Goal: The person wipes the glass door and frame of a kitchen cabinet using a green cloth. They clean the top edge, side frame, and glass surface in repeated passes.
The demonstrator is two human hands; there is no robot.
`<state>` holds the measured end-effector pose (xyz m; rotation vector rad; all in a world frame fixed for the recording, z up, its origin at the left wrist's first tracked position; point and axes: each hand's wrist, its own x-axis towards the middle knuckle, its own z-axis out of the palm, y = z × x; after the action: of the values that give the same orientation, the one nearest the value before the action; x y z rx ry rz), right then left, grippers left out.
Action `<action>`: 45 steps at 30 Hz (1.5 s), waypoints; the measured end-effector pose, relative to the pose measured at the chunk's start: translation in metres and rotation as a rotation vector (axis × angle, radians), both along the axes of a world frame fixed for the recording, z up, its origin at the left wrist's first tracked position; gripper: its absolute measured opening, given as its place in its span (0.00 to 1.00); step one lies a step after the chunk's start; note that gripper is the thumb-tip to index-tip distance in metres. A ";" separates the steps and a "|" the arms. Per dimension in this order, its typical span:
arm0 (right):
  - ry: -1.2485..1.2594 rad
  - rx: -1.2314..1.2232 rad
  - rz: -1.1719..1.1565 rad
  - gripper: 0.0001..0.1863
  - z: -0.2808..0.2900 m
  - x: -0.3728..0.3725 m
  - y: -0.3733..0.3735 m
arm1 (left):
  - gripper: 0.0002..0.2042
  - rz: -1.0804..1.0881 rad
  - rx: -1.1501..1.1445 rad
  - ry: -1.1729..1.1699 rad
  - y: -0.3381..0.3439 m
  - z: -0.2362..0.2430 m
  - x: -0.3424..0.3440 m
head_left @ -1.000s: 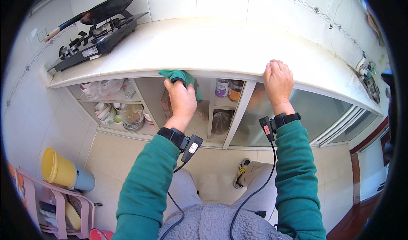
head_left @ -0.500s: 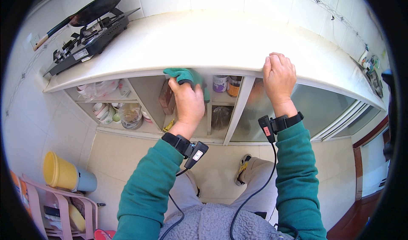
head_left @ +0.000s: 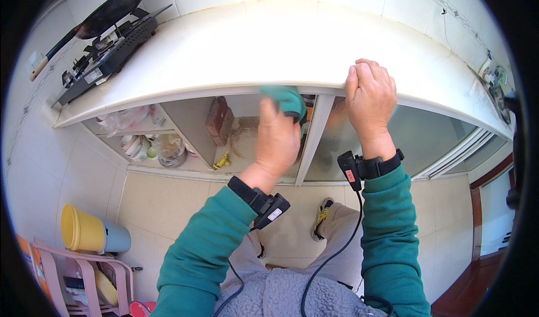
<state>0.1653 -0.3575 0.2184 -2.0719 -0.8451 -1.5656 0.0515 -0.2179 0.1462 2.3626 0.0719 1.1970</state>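
My left hand (head_left: 277, 143) is closed on a green cloth (head_left: 285, 99), slightly smeared by motion. The cloth lies against the cabinet frame just under the countertop edge, at the upper right of the open compartment. My right hand (head_left: 370, 99) rests on the front edge of the white countertop (head_left: 269, 47), its fingers curled together with nothing visible in them. Below it is a sliding glass door (head_left: 404, 140). Inside the open cabinet, left of my left hand, stand reddish bricks (head_left: 219, 121) and a small yellow object (head_left: 222, 161). Jars behind the cloth are mostly hidden.
A gas stove (head_left: 109, 58) with a black wok (head_left: 112, 11) stands at the counter's left end. Bowls (head_left: 133, 147) and bagged items fill the left shelves. Yellow (head_left: 82, 227) and blue buckets and a pink rack (head_left: 84, 272) stand on the floor at left.
My left hand has moved right along the cabinet's top frame with the green cloth, now covering the jars and uncovering the bricks. My right hand stays on the counter edge.
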 end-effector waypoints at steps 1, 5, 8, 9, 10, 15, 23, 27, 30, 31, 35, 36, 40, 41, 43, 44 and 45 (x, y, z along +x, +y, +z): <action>0.007 0.004 -0.004 0.06 0.000 0.000 0.000 | 0.15 -0.013 0.025 -0.002 -0.001 -0.001 0.002; 0.005 -0.003 -0.001 0.06 0.000 -0.001 -0.001 | 0.15 0.013 0.155 -0.018 0.010 -0.001 0.003; 0.005 -0.009 0.006 0.06 0.001 -0.001 -0.002 | 0.17 0.100 0.355 0.002 0.035 0.001 -0.008; 0.004 -0.008 0.007 0.06 0.001 -0.001 -0.002 | 0.18 0.135 0.407 -0.025 0.044 0.001 -0.012; 0.004 -0.008 0.008 0.06 0.001 -0.001 -0.002 | 0.19 0.169 0.464 -0.061 0.053 0.002 -0.017; 0.017 -0.011 0.011 0.06 0.001 -0.002 -0.002 | 0.22 0.323 0.555 -0.021 0.096 0.008 -0.044; -0.003 -0.010 0.033 0.07 -0.001 0.000 -0.003 | 0.23 0.415 0.694 0.049 0.159 0.007 -0.075; 0.035 -0.022 0.026 0.07 -0.001 0.003 -0.003 | 0.22 0.578 0.582 0.030 0.195 -0.010 -0.091; 0.076 -0.031 0.116 0.06 0.001 -0.002 -0.006 | 0.23 0.667 0.117 0.060 0.218 -0.032 -0.099; 0.102 -0.019 0.155 0.06 0.001 -0.006 -0.008 | 0.23 0.640 -0.135 0.177 0.225 -0.038 -0.105; 0.026 -0.140 0.316 0.12 -0.031 -0.054 -0.018 | 0.18 0.101 -1.102 0.031 0.194 -0.080 -0.126; 0.071 -0.215 0.401 0.15 -0.049 -0.075 -0.016 | 0.17 -0.018 -1.175 0.039 0.177 -0.088 -0.131; 0.730 -0.340 0.730 0.32 -0.116 -0.141 -0.002 | 0.19 -0.302 -1.325 0.138 0.092 -0.102 -0.141; 0.803 -0.308 0.789 0.34 -0.125 -0.149 0.003 | 0.19 -0.352 -1.341 0.231 0.077 -0.099 -0.145; 0.970 -0.252 0.885 0.38 -0.132 -0.161 0.012 | 0.21 -0.441 -1.279 0.386 0.052 -0.089 -0.150; 0.972 -0.272 0.920 0.38 -0.129 -0.163 0.015 | 0.22 -0.518 -1.274 0.378 0.042 -0.083 -0.151; 0.963 -0.291 0.942 0.38 -0.124 -0.166 0.016 | 0.21 -0.566 -1.295 0.371 0.035 -0.077 -0.153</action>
<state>-0.0009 -0.3412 0.0941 -1.7876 -1.3472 0.0645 -0.1014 -0.1825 0.0689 1.2455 0.2067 0.2173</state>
